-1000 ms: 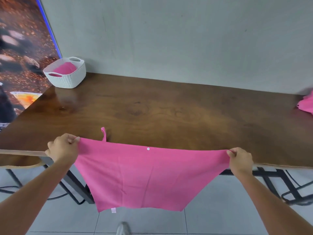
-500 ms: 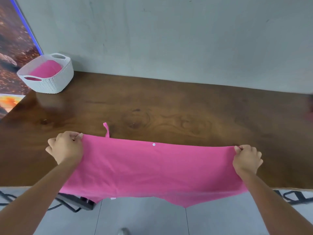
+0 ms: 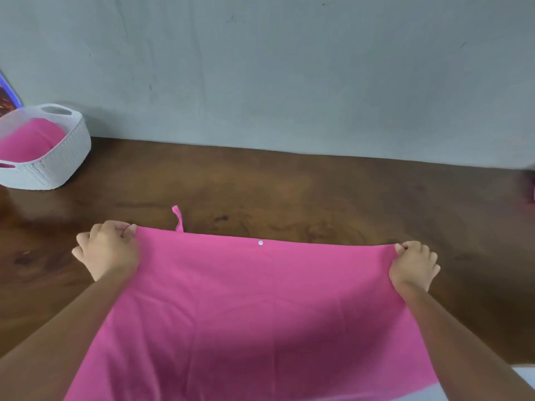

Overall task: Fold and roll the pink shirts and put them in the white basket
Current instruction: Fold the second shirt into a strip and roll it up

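A pink shirt [image 3: 254,308] lies stretched flat over the near part of the wooden table [image 3: 289,192], its lower part running out of the frame's bottom. My left hand [image 3: 108,250] pinches its far left corner and my right hand [image 3: 414,263] pinches its far right corner. A small white button and a thin pink loop show along the far edge. The white basket [image 3: 60,157] stands at the table's far left corner with rolled pink cloth [image 3: 29,141] inside.
A grey wall [image 3: 289,68] runs right behind the table. A blurred bit of pink cloth [image 3: 532,189] shows at the right edge. A slice of pale floor [image 3: 524,377] appears at the bottom right, past the table's front edge.
Both hands carried the shirt forward from hanging off the table's front edge onto the tabletop. More of it now lies on the wood. The view shifted right and closer.
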Available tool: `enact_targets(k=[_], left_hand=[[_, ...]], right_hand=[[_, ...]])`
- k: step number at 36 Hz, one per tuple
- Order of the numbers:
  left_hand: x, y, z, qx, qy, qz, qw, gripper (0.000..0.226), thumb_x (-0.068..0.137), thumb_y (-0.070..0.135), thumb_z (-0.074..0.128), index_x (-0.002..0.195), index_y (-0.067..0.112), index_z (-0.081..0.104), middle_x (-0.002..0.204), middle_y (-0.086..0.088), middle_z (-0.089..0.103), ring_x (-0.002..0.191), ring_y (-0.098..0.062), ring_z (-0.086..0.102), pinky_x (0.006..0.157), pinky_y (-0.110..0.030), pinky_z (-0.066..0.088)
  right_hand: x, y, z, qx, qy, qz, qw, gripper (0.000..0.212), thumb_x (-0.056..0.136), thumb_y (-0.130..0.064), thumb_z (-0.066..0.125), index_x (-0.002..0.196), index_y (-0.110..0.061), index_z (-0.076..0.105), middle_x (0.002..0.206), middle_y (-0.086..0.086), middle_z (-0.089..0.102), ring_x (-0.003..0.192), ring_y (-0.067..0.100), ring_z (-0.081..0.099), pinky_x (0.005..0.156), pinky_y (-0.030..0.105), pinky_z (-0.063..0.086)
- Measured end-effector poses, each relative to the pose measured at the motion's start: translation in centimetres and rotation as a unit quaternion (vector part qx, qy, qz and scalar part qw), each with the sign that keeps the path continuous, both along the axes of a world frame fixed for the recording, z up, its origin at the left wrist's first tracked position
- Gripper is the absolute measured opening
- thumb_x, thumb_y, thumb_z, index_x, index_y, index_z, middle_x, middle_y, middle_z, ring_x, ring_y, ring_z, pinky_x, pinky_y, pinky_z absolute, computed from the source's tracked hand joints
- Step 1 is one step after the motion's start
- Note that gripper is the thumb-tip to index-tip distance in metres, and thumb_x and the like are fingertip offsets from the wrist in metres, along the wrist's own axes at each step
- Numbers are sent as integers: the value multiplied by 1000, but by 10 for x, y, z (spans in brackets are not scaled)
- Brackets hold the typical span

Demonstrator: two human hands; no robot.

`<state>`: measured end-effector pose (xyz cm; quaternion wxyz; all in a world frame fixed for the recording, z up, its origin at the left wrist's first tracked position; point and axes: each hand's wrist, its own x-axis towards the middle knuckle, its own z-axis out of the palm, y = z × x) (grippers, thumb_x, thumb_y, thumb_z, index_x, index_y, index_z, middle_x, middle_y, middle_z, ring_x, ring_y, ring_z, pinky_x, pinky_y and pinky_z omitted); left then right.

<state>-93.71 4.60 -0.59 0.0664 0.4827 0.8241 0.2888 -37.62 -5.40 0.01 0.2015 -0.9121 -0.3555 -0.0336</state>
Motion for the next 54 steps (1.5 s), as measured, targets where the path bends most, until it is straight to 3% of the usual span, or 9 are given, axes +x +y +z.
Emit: enact_targets(k=[26,35,54], left_hand=[[46,175,6,22,-7,30,999,21,98,34,62,98,16,72,110,-12,65,115,-39,44,98,-49,30],[57,236,4,33,1,23,999,20,96,34,62,97,18,73,109,-10,68,116,-39,46,99,-48,31],[69,317,-1,18,32,19,999,21,93,30,61,102,16,74,110,-19,69,112,-44,49,98,-50,35]], right_hand=[[52,211,-1,0,-10,48,999,24,105,-23,45,113,-6,60,119,20,56,115,40,44,98,52,33],[65,278,0,10,1,59,998,20,103,-14,46,115,-4,58,124,23,54,120,41,42,101,51,31],[83,357,-4,9,-11,56,998,27,102,-17,49,121,2,53,129,26,50,123,43,41,102,52,33]])
